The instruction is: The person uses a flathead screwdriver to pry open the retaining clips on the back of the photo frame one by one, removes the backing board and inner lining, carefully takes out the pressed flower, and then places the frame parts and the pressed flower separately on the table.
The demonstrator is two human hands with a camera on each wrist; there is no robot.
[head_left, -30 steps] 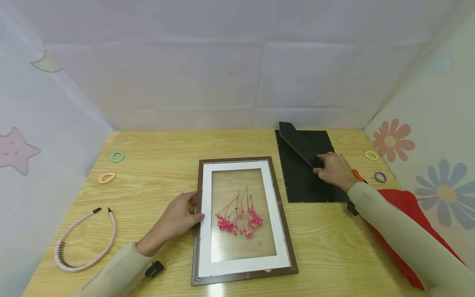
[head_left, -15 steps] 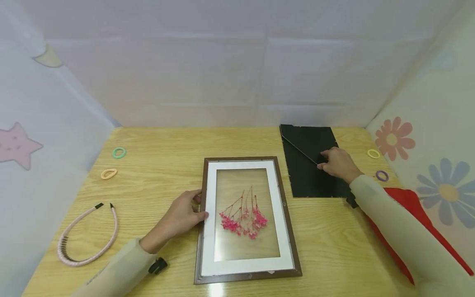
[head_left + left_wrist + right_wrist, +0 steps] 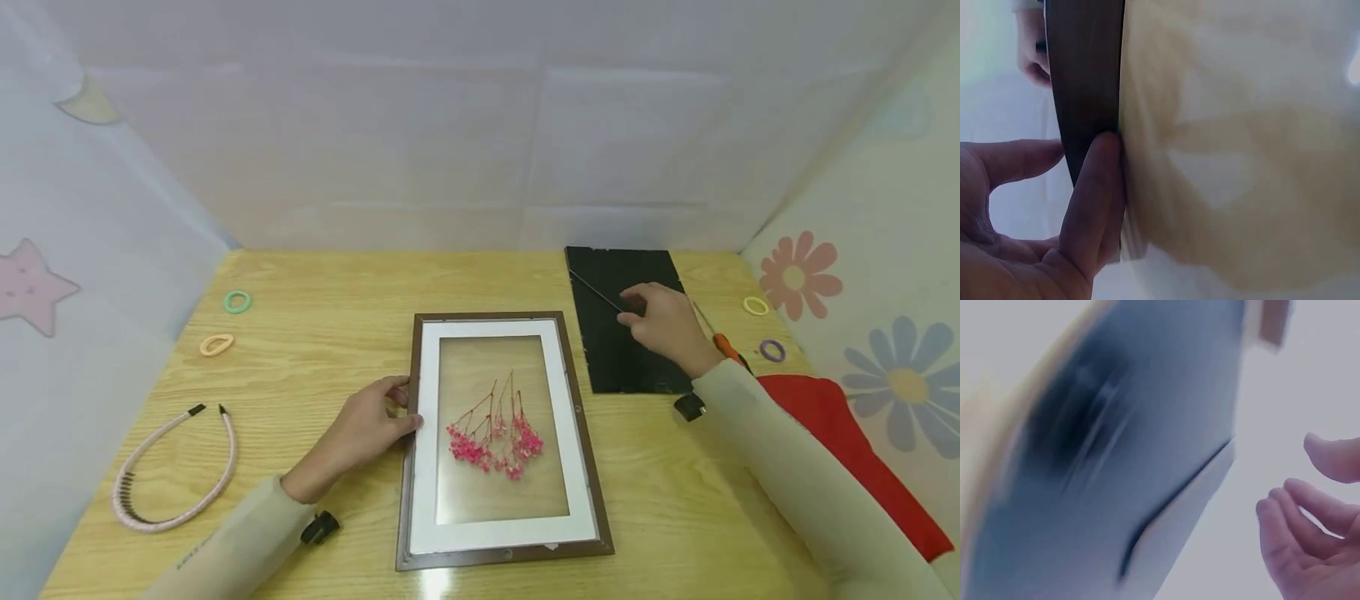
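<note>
A brown picture frame (image 3: 411,433) with a white mat and pink dried flowers (image 3: 495,437) lies flat mid-table. My left hand (image 3: 371,425) holds its left side; in the left wrist view the thumb (image 3: 1022,162) and a finger (image 3: 1094,194) pinch the brown moulding (image 3: 1085,81). A black backing board (image 3: 609,354) lies flat to the right of the frame. My right hand (image 3: 660,321) rests over it, fingertips (image 3: 630,293) on its folded stand. The right wrist view is blurred: dark board (image 3: 1104,456), loosely curled fingers (image 3: 1297,519) holding nothing.
A pink headband (image 3: 172,475) lies front left, green (image 3: 237,301) and orange (image 3: 216,344) hair ties behind it. Yellow (image 3: 754,306) and purple (image 3: 770,350) ties, an orange-handled tool (image 3: 723,343) and a red cloth (image 3: 847,425) sit at the right. Fabric walls enclose the table (image 3: 337,292).
The stand on the black board went from raised to folded flat, and my right hand slid farther back over it. My left hand kept its hold on the frame.
</note>
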